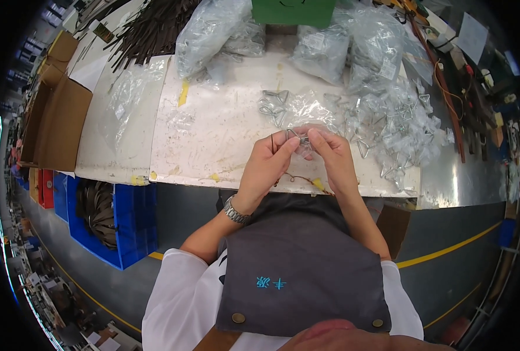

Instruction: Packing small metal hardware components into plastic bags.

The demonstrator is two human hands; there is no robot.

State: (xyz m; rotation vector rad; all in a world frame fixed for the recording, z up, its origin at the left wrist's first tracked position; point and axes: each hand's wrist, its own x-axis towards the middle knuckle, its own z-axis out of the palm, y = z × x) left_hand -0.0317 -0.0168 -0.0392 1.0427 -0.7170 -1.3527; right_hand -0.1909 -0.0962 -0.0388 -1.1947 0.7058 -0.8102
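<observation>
Close together above the table's front edge, both my hands are closed, thumbs and fingertips nearly meeting. Between them is a small metal wire ring (293,134), seemingly triangular, with a bit of clear plastic (304,150) around it. My left hand (269,157) pinches the ring from the left, a watch on its wrist. From the other side, my right hand (333,154) pinches the same piece; its fingertips hide part of it. Just beyond lie several loose metal triangle rings (273,105) and a crumpled clear plastic bag (314,110).
More triangle rings in clear wrapping (409,126) are heaped to the right. Full plastic bags (219,35) and a green box (294,11) stand at the back. Dark strips (155,29) lie far left, near a cardboard box (67,126). A blue bin (134,225) sits below the table.
</observation>
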